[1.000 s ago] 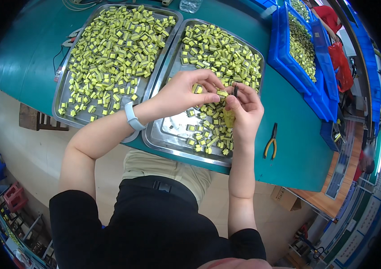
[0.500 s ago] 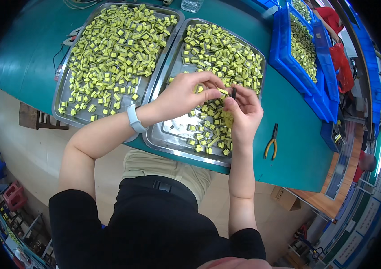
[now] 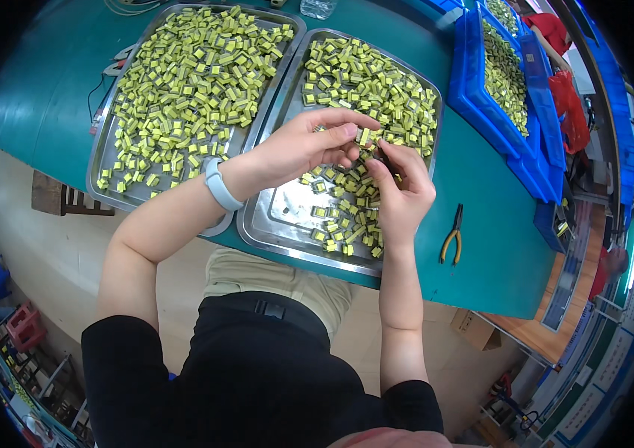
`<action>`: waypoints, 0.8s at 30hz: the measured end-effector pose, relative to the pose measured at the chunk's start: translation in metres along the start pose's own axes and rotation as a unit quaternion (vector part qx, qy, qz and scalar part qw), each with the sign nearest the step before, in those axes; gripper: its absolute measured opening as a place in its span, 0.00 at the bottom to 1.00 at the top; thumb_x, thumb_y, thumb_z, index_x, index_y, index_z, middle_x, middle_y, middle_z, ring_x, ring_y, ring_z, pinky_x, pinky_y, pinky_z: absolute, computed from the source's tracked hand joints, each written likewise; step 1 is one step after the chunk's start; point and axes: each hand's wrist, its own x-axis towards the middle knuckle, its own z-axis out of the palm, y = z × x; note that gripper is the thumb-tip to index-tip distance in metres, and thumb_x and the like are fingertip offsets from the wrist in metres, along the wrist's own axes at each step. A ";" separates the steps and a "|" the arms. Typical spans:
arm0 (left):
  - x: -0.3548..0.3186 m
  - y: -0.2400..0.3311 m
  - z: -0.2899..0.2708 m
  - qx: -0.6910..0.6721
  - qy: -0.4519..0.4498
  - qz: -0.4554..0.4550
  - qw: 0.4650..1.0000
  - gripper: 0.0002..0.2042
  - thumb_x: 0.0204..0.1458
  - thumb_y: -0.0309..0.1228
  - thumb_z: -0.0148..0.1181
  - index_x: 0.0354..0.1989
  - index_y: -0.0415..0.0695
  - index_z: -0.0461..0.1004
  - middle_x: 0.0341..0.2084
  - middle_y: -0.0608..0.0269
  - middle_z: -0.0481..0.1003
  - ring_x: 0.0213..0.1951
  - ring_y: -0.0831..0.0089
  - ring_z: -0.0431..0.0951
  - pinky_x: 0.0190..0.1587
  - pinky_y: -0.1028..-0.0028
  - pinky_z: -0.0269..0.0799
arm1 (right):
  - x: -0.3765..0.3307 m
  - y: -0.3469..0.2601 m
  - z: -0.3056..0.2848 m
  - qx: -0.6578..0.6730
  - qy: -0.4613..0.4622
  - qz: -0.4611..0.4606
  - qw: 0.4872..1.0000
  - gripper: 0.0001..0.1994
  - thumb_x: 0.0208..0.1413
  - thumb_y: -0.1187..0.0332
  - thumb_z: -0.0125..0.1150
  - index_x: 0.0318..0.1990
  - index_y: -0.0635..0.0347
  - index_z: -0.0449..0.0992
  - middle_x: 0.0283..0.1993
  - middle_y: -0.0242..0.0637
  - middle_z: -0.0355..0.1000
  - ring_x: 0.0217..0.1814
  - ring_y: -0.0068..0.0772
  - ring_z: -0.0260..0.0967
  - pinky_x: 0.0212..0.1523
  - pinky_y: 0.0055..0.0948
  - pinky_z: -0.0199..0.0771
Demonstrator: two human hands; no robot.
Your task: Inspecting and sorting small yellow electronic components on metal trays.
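Observation:
Above the right-hand metal tray (image 3: 272, 233), my left hand (image 3: 309, 145) pinches a small yellow-wrapped transformer (image 3: 364, 137) between thumb and fingertips. My right hand (image 3: 404, 179) is close beside it, thumb and forefinger pressed together near the transformer's right side. Something small and dark shows at the right fingertips, too little of it visible to name. Under both hands lies a spread of loose yellow transformers (image 3: 373, 89) with dark cores. A second metal tray (image 3: 121, 196) to the left holds many more of the same parts (image 3: 197, 67).
Pliers with yellow handles (image 3: 449, 245) lie on the green table (image 3: 481, 269) right of the tray. Blue bins (image 3: 474, 97) full of similar parts stand at the right. At the far left edge are a cable and tools (image 3: 113, 69). Another person's arm (image 3: 548, 48) shows at upper right.
My left hand has turned, with the transformer now more upright at its fingertips. The right hand has drawn slightly down, and the dark piece at its fingers shows less.

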 end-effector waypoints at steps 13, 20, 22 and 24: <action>0.000 0.004 0.003 0.134 0.013 0.001 0.991 0.17 0.63 0.37 0.52 0.54 0.41 0.73 0.28 0.71 0.70 0.33 0.83 0.69 0.37 0.81 0.67 | 0.000 -0.003 0.002 -0.048 0.014 -0.063 0.997 0.12 0.45 0.85 0.67 0.40 0.68 0.80 0.39 0.41 0.76 0.40 0.28 0.74 0.38 0.22 0.74; 0.001 0.002 0.002 0.173 0.018 0.026 0.984 0.14 0.63 0.33 0.52 0.52 0.40 0.74 0.24 0.70 0.70 0.30 0.82 0.69 0.36 0.79 0.69 | 0.001 -0.002 0.002 -0.058 0.023 -0.070 0.996 0.12 0.45 0.85 0.67 0.39 0.67 0.80 0.38 0.40 0.76 0.38 0.27 0.74 0.36 0.21 0.74; 0.002 0.001 0.002 0.185 0.013 0.033 0.982 0.14 0.63 0.34 0.52 0.52 0.40 0.74 0.24 0.70 0.70 0.29 0.82 0.69 0.36 0.79 0.69 | 0.000 -0.002 0.001 -0.064 0.021 -0.078 0.995 0.12 0.45 0.85 0.67 0.39 0.67 0.80 0.38 0.40 0.76 0.38 0.27 0.74 0.36 0.21 0.73; 0.002 0.001 0.002 0.205 0.019 0.038 0.978 0.14 0.63 0.34 0.52 0.51 0.40 0.75 0.23 0.70 0.70 0.29 0.81 0.70 0.35 0.79 0.69 | 0.000 -0.004 0.000 -0.073 0.016 -0.060 0.995 0.11 0.44 0.85 0.68 0.38 0.67 0.81 0.37 0.40 0.76 0.37 0.26 0.73 0.35 0.20 0.73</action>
